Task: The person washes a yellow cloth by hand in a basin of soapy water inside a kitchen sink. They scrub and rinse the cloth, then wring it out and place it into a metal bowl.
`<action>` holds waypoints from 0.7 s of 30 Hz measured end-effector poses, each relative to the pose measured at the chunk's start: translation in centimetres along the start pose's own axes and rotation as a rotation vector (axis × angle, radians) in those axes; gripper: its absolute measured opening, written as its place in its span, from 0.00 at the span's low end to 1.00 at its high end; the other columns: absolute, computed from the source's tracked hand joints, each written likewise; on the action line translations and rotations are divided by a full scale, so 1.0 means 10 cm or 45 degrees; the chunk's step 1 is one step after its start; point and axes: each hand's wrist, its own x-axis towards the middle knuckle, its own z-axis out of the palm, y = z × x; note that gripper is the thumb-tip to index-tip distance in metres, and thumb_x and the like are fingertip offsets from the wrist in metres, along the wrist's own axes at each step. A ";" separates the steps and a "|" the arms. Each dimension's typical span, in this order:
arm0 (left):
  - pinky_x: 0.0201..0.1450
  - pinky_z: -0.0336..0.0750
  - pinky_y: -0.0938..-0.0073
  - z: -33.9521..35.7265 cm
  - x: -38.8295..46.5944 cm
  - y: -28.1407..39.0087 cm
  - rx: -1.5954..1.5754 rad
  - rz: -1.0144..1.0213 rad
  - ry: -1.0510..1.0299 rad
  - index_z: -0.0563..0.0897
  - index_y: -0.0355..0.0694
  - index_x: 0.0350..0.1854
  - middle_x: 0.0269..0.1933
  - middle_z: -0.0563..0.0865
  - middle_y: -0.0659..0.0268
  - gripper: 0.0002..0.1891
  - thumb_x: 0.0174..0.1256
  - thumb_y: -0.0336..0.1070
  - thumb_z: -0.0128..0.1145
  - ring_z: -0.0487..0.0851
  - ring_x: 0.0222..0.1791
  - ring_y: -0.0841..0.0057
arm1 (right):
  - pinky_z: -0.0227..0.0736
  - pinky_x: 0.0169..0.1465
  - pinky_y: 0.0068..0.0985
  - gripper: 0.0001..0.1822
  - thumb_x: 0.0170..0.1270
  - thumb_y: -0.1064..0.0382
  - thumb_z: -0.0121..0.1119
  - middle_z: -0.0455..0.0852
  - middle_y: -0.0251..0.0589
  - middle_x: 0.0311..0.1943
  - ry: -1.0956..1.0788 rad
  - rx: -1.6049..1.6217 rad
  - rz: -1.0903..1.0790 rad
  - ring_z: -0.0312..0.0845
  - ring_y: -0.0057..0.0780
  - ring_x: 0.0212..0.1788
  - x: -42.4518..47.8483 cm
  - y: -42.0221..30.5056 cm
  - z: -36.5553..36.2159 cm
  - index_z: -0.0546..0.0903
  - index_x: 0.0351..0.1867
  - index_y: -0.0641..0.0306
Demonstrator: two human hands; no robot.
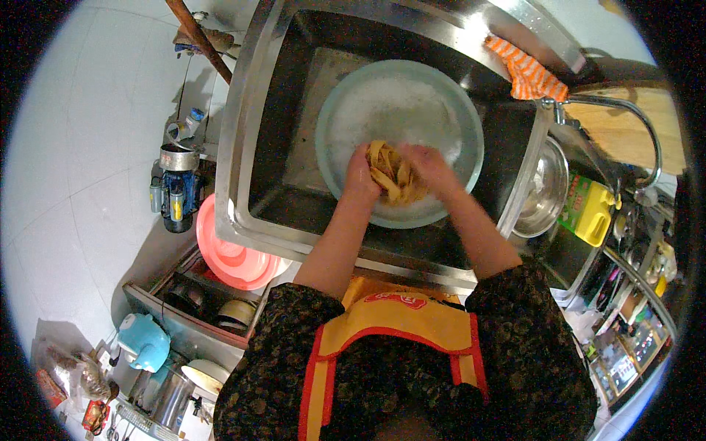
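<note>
A wide pale green basin [476, 124] rests inside a deep stainless steel sink [234, 143]. It contains whitish, cloudy water. Over the near half of the basin my two hands hold a crumpled bundle of yellow-brown strips [389, 171]; whether it is cloth or food I cannot tell. My left hand [362, 172] cups the bundle from its left side. My right hand [433, 168], blurred by motion, presses on its right side, and its fingertips are partly hidden.
An orange-striped cloth [527, 71] hangs by the curved faucet [634, 105]. To the right are a metal bowl [543, 190] and a yellow jug [593, 212]. A pink basin [237, 248] sits under the sink's left corner. A wooden stick [201, 41] leans at upper left.
</note>
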 end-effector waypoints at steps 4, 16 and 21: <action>0.45 0.74 0.64 -0.10 -0.08 0.00 0.169 0.034 -0.115 0.75 0.35 0.44 0.40 0.80 0.61 0.16 0.64 0.40 0.40 0.79 0.40 0.65 | 0.70 0.31 0.36 0.21 0.60 0.49 0.50 0.77 0.52 0.20 0.269 -0.558 -0.351 0.77 0.42 0.25 -0.15 -0.63 0.54 0.78 0.21 0.66; 0.46 0.74 0.59 0.16 -0.10 -0.03 0.836 0.017 0.093 0.71 0.34 0.51 0.48 0.76 0.56 0.16 0.59 0.30 0.43 0.77 0.46 0.62 | 0.72 0.37 0.40 0.19 0.58 0.50 0.51 0.81 0.55 0.29 0.588 -0.688 0.012 0.77 0.52 0.31 0.98 0.42 -0.03 0.80 0.29 0.66; 0.44 0.75 0.61 -0.17 0.13 -0.22 1.565 0.300 0.073 0.71 0.35 0.53 0.48 0.76 0.56 0.20 0.55 0.26 0.48 0.77 0.46 0.63 | 0.70 0.49 0.32 0.24 0.60 0.51 0.52 0.80 0.49 0.42 0.272 -0.340 0.393 0.76 0.42 0.43 0.68 0.55 -0.44 0.73 0.52 0.66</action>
